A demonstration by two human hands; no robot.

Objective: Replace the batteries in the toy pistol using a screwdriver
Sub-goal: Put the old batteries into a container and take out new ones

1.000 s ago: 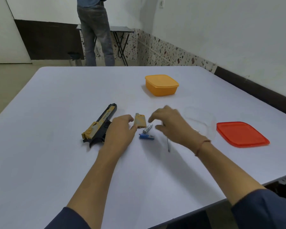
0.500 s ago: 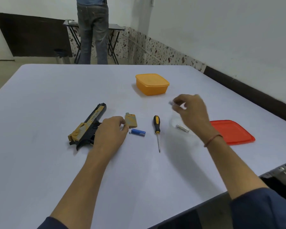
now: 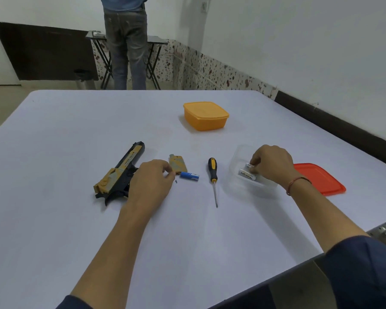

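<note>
The yellow and black toy pistol [image 3: 120, 170] lies on the white table, its grip under my left hand [image 3: 151, 181], which rests there with loosely curled fingers. Its yellow battery cover [image 3: 177, 167] lies just right of that hand, with a tiny screw [image 3: 176, 181] and a blue battery [image 3: 189, 175] beside it. The black and yellow screwdriver [image 3: 213, 175] lies free in the middle. My right hand [image 3: 271, 165] reaches into a clear plastic box [image 3: 239, 159] and pinches a silver battery [image 3: 249, 165]; a second silver battery [image 3: 246, 174] lies in the box.
A closed orange box [image 3: 206, 115] stands farther back on the table. A red lid [image 3: 319, 177] lies right of the clear box. The table edge [image 3: 299, 262] runs diagonally at the lower right. A person [image 3: 126, 41] stands by a small folding table [image 3: 158, 41] behind.
My right hand has carried the silver battery from above the table down into the clear box. My left hand has stayed on the pistol's grip.
</note>
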